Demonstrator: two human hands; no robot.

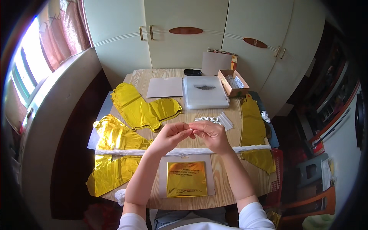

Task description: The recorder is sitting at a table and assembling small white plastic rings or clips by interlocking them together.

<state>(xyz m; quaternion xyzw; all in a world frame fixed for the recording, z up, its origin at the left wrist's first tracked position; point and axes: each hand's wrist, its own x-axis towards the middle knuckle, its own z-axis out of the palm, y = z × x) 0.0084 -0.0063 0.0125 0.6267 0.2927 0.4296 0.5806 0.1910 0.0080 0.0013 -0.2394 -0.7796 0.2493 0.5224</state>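
Above the middle of the table, my left hand (170,136) and my right hand (213,137) meet at their fingertips. Both are closed in a pinch around something small and whitish, too small and too covered to name. Below them a long white rolled strip (255,148) stretches across the table. Nearer to me lies a folded gold foil packet (186,179) with dark print, on a pale card (211,180). Just beyond my fingers are several white rings of ribbon or tape (209,119) and some short whitish strips (225,121).
Flat gold foil balloons lie at the left (140,105) and right (252,119). At the back are a stack of transparent plastic bags (206,94), a grey-white card (165,87), a black tray (192,72) and a cardboard box (234,91) of small packets. Crumpled white tissue (120,196) sits near left.
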